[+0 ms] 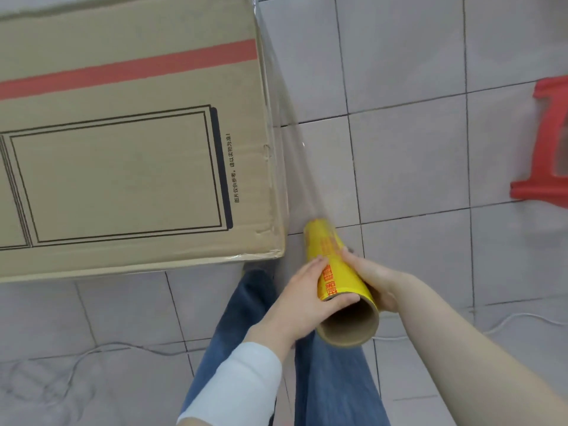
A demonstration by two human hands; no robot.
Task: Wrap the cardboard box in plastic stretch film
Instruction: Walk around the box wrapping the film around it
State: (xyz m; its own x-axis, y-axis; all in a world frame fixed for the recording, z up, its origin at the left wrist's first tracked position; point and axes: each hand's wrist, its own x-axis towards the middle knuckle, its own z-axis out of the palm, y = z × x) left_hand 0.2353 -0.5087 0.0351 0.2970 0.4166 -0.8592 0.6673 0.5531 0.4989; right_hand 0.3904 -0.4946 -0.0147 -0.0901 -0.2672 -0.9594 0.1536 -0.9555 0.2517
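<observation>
Box [123, 149] sits at 10 o'clock from both hands, left hand [304, 299] nearer; left and right hand [373, 279] clasp the roll [338, 272] (long axis pointing 11 o'clock).

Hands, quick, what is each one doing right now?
Left hand: fingers curled round the yellow stretch film roll.
Right hand: grips the same roll from the other side.

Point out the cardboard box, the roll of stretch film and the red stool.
cardboard box [123, 179]: head view, on its printed upper face.
roll of stretch film [341, 272]: head view, on its yellow label.
red stool [538, 193]: head view, on its lower red bar.
</observation>
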